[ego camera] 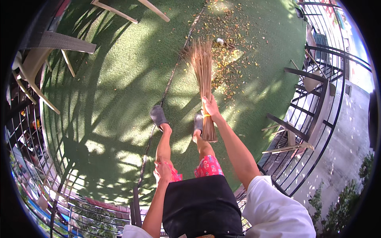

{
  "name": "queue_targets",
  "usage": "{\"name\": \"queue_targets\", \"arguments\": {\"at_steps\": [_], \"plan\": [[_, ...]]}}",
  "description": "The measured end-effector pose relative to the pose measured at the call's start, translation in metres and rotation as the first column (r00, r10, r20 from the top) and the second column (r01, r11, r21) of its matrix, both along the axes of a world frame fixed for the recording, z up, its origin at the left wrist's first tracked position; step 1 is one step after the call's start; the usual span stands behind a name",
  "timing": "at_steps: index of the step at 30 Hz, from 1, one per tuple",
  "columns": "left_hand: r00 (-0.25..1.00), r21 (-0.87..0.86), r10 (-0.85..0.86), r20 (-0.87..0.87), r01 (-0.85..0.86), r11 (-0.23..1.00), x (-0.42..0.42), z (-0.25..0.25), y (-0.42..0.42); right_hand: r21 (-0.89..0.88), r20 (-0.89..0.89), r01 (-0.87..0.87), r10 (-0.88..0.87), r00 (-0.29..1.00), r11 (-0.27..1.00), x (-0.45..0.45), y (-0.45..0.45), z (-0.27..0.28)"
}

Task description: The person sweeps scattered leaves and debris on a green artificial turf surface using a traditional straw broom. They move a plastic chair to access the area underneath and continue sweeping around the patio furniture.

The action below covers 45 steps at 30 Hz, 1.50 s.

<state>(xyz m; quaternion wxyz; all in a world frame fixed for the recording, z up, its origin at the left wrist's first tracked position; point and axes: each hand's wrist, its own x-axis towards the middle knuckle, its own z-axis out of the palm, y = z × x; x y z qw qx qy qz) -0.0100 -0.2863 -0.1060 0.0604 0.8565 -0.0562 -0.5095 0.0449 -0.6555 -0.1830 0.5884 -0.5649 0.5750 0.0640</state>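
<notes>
My right hand (pixel 210 105) grips a stick broom (pixel 203 68) just above the yellow band that ties its bundle. The broom's thin bristles fan out away from me, over the green artificial turf (pixel 131 68). Beside the bristles, mostly to the right, lies a spread of dry yellow and brown leaves (pixel 226 68). A small white object (pixel 220 41) sits among them, too small to name. My left hand (pixel 163 171) rests on my left thigh, against the pink patterned shorts (pixel 209 166), and holds no tool.
A dark seam (pixel 170 80) runs across the turf. Chairs stand at the left (pixel 38 59) and along the right edge, including one chair (pixel 315 110) by the metal railing (pixel 336 98). Chair legs (pixel 119 13) reach in at the top. My feet wear grey clogs (pixel 158 115).
</notes>
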Motion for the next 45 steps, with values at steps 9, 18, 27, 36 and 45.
{"name": "queue_targets", "arguments": {"at_steps": [9,18,27,36,45], "plan": [[0.986,0.048,-0.161,-0.047,0.163,0.986,0.014,-0.001,-0.01,-0.092,-0.17,0.352,-0.363,0.916,0.932,-0.217,-0.02,0.145],[0.869,0.137,-0.492,-0.06,0.495,0.858,0.041,0.014,-0.069,-0.057,-0.312,0.932,-0.893,0.324,0.358,-0.446,0.107,0.063],[0.686,0.197,-0.723,0.085,0.7,0.687,0.07,0.037,-0.141,0.207,-0.096,0.84,-0.844,0.528,0.502,-0.232,0.006,-0.058],[0.671,0.074,-0.735,0.1,0.731,0.678,0.077,0.057,-0.217,0.34,0.099,0.641,-0.704,0.704,0.689,-0.188,0.007,0.101],[0.529,0.146,-0.848,0.022,0.838,0.526,0.092,0.025,-0.191,-0.045,-0.333,0.971,-0.919,0.208,0.236,-0.411,0.143,0.095]]}}
